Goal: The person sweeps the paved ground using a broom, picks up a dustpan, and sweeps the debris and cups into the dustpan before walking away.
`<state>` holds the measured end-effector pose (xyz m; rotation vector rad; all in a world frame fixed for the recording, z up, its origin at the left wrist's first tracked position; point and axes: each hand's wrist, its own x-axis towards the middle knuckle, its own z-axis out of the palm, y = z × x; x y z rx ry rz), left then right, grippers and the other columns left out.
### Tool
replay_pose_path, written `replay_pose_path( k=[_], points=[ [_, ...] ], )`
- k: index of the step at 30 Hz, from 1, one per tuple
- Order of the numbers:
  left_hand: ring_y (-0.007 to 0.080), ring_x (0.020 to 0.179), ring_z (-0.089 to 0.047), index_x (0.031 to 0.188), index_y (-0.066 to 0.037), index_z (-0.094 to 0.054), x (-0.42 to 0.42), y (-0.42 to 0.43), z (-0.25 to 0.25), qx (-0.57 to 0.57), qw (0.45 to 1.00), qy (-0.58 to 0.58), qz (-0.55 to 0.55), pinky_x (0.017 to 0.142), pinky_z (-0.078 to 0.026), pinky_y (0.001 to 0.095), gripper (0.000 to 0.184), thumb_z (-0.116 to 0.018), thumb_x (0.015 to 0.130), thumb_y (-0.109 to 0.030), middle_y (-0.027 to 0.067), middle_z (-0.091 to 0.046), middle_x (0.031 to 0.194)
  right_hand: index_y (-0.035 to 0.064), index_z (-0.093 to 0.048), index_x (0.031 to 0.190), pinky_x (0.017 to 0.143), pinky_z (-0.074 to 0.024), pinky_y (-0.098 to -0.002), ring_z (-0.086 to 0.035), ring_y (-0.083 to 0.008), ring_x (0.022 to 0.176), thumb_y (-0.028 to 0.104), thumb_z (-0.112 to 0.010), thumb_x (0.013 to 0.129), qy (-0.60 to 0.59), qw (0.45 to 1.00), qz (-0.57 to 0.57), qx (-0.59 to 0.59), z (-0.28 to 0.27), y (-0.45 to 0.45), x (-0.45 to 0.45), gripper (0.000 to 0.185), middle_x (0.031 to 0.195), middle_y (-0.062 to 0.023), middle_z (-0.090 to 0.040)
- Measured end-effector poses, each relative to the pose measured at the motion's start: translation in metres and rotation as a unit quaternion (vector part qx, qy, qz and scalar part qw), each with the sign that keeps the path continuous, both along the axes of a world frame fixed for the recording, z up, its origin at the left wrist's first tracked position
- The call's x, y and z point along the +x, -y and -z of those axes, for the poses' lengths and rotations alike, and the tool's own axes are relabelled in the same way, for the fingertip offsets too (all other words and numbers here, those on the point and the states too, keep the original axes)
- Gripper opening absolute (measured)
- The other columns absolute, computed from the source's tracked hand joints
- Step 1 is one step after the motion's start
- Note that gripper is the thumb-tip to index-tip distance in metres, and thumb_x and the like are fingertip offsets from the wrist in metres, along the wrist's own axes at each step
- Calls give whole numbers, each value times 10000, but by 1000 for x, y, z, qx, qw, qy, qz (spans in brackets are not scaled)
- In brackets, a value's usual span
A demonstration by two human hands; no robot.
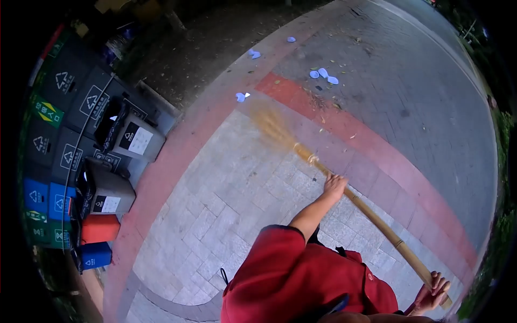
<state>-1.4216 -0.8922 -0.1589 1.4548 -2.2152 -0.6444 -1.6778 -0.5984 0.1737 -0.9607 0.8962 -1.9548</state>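
A long broom with a bamboo handle slants across the view from lower right to upper centre. Its straw head is smeared by motion over the paving. Partway down the handle, my left hand is wrapped round the bamboo. At lower right my right hand grips near the top end. Just beyond the bristles lies a pale bluish scrap with a white bit. Farther off are more pale scraps among dry leaves, and others toward the dark soil.
Along the left stand grey bins with black liners, a red bin and a blue bin. Behind them is a wall of panels with recycling signs. A red paving band curves past the grey road.
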Motion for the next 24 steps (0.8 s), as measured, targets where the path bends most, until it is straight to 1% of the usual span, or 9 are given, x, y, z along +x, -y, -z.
replay_pose_path(
  k=[4, 6, 8, 11, 14, 16, 17, 20, 24],
  points=[
    [238, 1014, -507, 816, -121, -608, -31, 45, -55, -19, 994, 77, 68, 957, -319, 422, 149, -469, 768, -94, 59, -584, 920, 161, -267, 626, 804, -294, -318, -314, -120, 654, 226, -609, 791, 75, 992, -18, -96, 4, 19, -64, 385, 557, 39, -278],
    [237, 979, -511, 783, -121, -589, -27, 40, -82, -30, 996, 60, 63, 919, -332, 409, 113, -489, 743, -87, 57, -577, 892, 165, -267, 607, 761, -297, -301, -315, -107, 624, 195, -605, 777, 108, 985, 53, -127, 12, 17, -103, 379, 544, 50, -274],
    [237, 946, -512, 755, -120, -574, -14, 26, -87, -46, 998, 34, 35, 886, -340, 401, 80, -513, 716, -86, 57, -570, 862, 159, -284, 616, 731, -299, -288, -313, -96, 597, 167, -595, 777, 158, 972, -31, -174, 20, 41, -122, 350, 534, 58, -273],
    [243, 909, -510, 724, -116, -559, 39, 1, -77, -79, 996, 27, -36, 849, -346, 399, 60, -557, 668, -95, 58, -560, 824, 153, -314, 645, 679, -306, -274, -312, -79, 560, 150, -589, 788, 208, 963, -77, -153, 44, 95, -127, 310, 521, 69, -277],
    [259, 894, -520, 706, -115, -556, 133, -8, -41, -25, 988, 96, -115, 810, -362, 411, 61, -567, 647, -100, 62, -569, 816, 157, -341, 698, 629, -316, -273, -314, -67, 545, 177, -591, 819, 208, 964, -148, -69, 76, 191, -74, 278, 520, 70, -288],
    [273, 889, -560, 686, -121, -558, 200, -11, -21, 60, 952, 205, -221, 769, -418, 427, 92, -607, 609, -134, 75, -586, 801, 170, -392, 742, 645, -337, -276, -329, -56, 542, 222, -616, 819, 233, 946, -226, 4, 99, 262, -6, 243, 561, 75, -317],
    [277, 886, -562, 679, -121, -563, 244, -18, 15, 16, 941, 197, -276, 753, -422, 444, 100, -618, 600, -145, 67, -589, 794, 163, -423, 770, 700, -374, -299, -364, -77, 568, 218, -635, 804, 234, 931, -280, 28, 111, 295, 35, 221, 576, 65, -342],
    [287, 885, -562, 703, -133, -585, 350, -20, 37, 103, 894, 199, -389, 769, -427, 435, 58, -601, 648, -129, 73, -600, 834, 128, -441, 774, 858, -402, -393, -429, -167, 634, 206, -645, 779, 183, 884, -427, 42, 128, 383, 159, 219, 588, 11, -400],
    [289, 933, -547, 770, -137, -607, 411, 28, 44, 170, 872, 192, -418, 813, -420, 429, 106, -603, 664, -139, 88, -602, 891, 127, -420, 755, 829, -408, -394, -425, -162, 626, 221, -631, 785, 145, 866, -475, 56, 114, 489, 254, 233, 574, 10, -395]
  ],
)
